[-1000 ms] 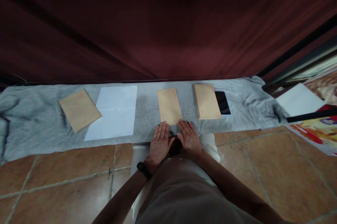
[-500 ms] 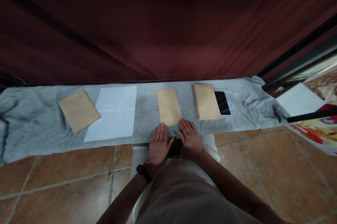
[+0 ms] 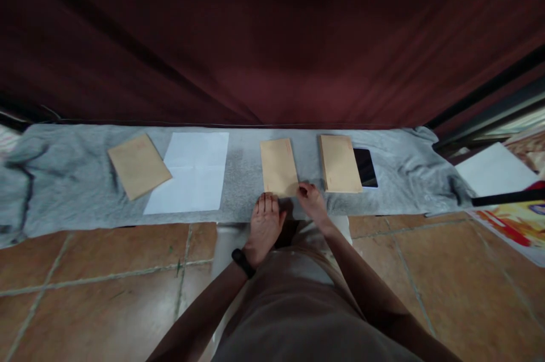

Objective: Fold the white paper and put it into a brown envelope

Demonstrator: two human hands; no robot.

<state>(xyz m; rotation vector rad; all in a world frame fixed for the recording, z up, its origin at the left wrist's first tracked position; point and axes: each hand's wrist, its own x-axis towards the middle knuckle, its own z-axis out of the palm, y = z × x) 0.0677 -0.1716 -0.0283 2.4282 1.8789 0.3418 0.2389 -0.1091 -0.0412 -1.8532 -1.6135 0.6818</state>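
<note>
A brown envelope (image 3: 279,166) lies in the middle of a grey cloth (image 3: 63,175) spread on the floor. My left hand (image 3: 264,226), a black band on its wrist, rests flat with fingertips at the envelope's near edge. My right hand (image 3: 311,202) has its fingers curled at the envelope's near right corner, touching it. A stack of brown envelopes (image 3: 339,162) lies just right of it, beside a black phone (image 3: 367,167).
A white sheet of paper (image 3: 191,172) and another brown envelope (image 3: 138,165) lie to the left on the cloth. A dark red curtain (image 3: 272,38) hangs behind. Brown floor tiles (image 3: 97,271) lie in front. White paper (image 3: 494,169) and a colourful print (image 3: 515,217) sit at right.
Both hands moved forward to the envelope's near edge. My right hand's fingers went from flat to curled at the corner. The view shifted slightly.
</note>
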